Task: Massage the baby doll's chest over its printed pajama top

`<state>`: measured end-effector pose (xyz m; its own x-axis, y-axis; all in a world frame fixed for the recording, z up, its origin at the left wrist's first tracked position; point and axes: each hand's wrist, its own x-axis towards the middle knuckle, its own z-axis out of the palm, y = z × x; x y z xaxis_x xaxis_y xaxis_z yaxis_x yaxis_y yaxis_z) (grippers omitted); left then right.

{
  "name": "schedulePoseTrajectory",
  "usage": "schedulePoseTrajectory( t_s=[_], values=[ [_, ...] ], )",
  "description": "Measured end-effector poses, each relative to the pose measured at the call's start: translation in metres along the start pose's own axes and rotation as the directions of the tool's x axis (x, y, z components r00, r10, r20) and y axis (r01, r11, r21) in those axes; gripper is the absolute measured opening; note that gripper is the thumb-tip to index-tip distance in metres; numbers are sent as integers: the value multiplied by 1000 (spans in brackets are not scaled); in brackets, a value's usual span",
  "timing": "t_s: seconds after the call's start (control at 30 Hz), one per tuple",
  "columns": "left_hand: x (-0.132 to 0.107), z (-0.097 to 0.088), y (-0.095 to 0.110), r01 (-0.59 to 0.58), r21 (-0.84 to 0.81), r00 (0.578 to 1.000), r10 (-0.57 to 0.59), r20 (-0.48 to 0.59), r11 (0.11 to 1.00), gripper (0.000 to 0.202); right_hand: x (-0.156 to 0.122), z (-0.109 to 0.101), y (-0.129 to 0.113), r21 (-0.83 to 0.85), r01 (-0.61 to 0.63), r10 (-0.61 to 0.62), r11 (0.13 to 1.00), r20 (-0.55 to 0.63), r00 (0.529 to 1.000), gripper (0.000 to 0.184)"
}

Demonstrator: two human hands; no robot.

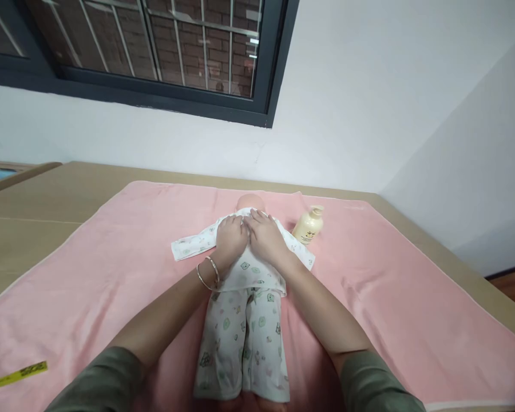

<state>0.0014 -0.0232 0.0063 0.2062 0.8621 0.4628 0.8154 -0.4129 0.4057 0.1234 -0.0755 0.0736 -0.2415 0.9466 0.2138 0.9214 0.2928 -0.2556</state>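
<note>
A baby doll lies on its back, its bare head (251, 201) at the far end. It wears a white long-sleeved pajama top (251, 277) and matching trousers (261, 337) with small green and grey prints. My left hand (232, 237) is closed at the front of the top, just below the collar, with fingers curled into the cloth. Right beside it, my right hand (266, 233) grips the same part of the top, its fingers bent over the fabric. The two hands meet at the chest and hide the cloth between their fingertips.
A pink blanket (124, 246) lies under the doll on a tan surface (38, 200). A cream pump bottle (309, 226) leans near the doll's sleeve on the right. A yellow strip (15, 376) is at lower left. A white wall and barred window (163, 51) stand behind.
</note>
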Motion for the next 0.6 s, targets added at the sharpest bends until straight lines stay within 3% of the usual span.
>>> schedulePoseTrajectory(
  t_s=[0.2,0.27,0.33,0.4,0.47,0.53,0.6],
  values=[
    [-12,-15,25,9,-11,989,-7,148,1000,49,-33,-81,21,19,-35,35,999,-4,999,63],
    [-16,-26,40,22,-153,974,13,228,988,51,-45,-101,38,3,-94,94,996,50,994,65],
    [-16,-38,59,63,-392,958,54,280,918,48,-54,-114,56,-1,-177,177,984,60,982,66],
    [-10,-46,82,167,-656,947,66,315,736,44,-59,-122,71,10,-251,251,968,5,968,68],
    [3,-49,106,338,-840,918,50,394,425,48,-59,-125,81,23,-293,293,956,-51,955,71],
    [21,-48,128,508,-858,858,44,512,71,61,-57,-126,87,32,-316,318,948,-51,947,72],
    [40,-44,146,571,-807,817,15,576,-150,67,-55,-126,89,49,-343,345,938,-19,939,70]
  ],
)
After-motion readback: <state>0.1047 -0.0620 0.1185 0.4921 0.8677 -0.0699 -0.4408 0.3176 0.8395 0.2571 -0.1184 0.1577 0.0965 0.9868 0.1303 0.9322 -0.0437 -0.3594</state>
